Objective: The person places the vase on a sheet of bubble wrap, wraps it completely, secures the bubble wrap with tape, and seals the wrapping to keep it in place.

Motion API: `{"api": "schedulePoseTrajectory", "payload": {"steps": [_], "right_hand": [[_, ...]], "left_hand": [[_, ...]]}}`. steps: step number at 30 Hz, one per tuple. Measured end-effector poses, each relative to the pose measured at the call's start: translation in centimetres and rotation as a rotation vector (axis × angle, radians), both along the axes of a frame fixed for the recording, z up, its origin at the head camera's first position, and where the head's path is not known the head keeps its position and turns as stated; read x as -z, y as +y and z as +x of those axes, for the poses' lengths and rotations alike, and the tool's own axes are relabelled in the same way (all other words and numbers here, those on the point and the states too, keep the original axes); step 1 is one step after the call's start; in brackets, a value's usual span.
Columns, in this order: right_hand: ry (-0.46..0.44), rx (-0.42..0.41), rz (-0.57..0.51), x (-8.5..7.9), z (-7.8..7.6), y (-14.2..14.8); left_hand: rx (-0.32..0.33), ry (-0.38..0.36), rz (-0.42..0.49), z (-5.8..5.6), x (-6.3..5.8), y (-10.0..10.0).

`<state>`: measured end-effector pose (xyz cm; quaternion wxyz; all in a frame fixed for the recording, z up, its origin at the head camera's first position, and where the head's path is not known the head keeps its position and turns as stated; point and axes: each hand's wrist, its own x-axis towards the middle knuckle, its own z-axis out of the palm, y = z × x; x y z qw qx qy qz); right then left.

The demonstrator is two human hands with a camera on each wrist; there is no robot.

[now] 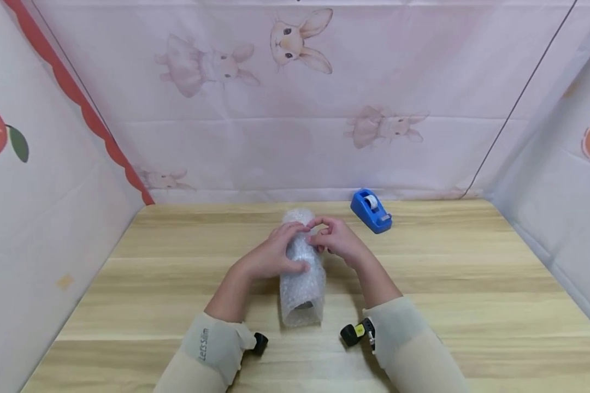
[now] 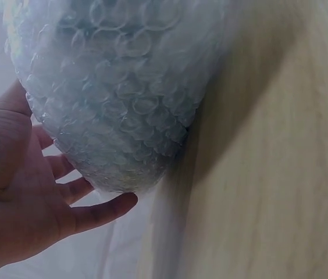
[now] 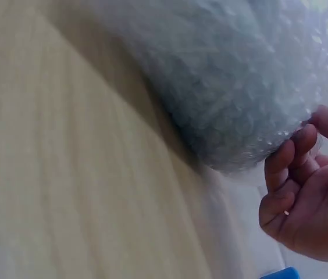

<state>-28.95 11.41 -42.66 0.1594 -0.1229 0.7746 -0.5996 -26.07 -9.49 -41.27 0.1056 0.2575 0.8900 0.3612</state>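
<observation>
A long bundle in clear bubble wrap [image 1: 302,286] lies on the wooden table, pointing away from me. Through its near end shows something dark, too covered to identify. My left hand [image 1: 273,254] holds the bundle from the left, fingers over the far part and thumb lower down. In the left wrist view, the fingers of my left hand [image 2: 30,192] follow the wrap's curved side. My right hand [image 1: 341,240] touches the top right side with thumb and index finger; its other fingers are bent. The right wrist view shows the fingertips of my right hand [image 3: 309,192] against the wrap; whether they pinch it is unclear.
A blue tape dispenser [image 1: 371,211] with a white roll stands at the back of the table [image 1: 452,262], right of the bundle. Pale fabric walls [image 1: 295,153] with printed rabbits and fruit enclose the table at the back and sides.
</observation>
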Motion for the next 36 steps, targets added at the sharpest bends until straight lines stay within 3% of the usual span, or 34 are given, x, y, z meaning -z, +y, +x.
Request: {"api": "schedulePoseTrajectory", "payload": {"steps": [4,9,17,25,36], "right_hand": [[-0.074,0.02,0.028,0.6,0.0,-0.1],[-0.141,0.001,0.04,1.7,-0.1,-0.1],[-0.377,-0.225,-0.194,3.8,-0.3,0.9],[-0.406,-0.302,-0.314,4.4,-0.4,1.6],[-0.32,-0.259,-0.303,5.4,-1.0,2.8]], "left_hand": [[0.007,0.008,0.057,-0.1,-0.2,-0.2],[0.052,0.067,0.035,-0.2,0.0,-0.6],[0.04,0.038,0.004,-0.2,0.6,-0.9],[0.038,0.038,-0.008,-0.2,0.7,-1.3],[0.073,0.072,0.028,-1.7,1.4,-0.9]]}}
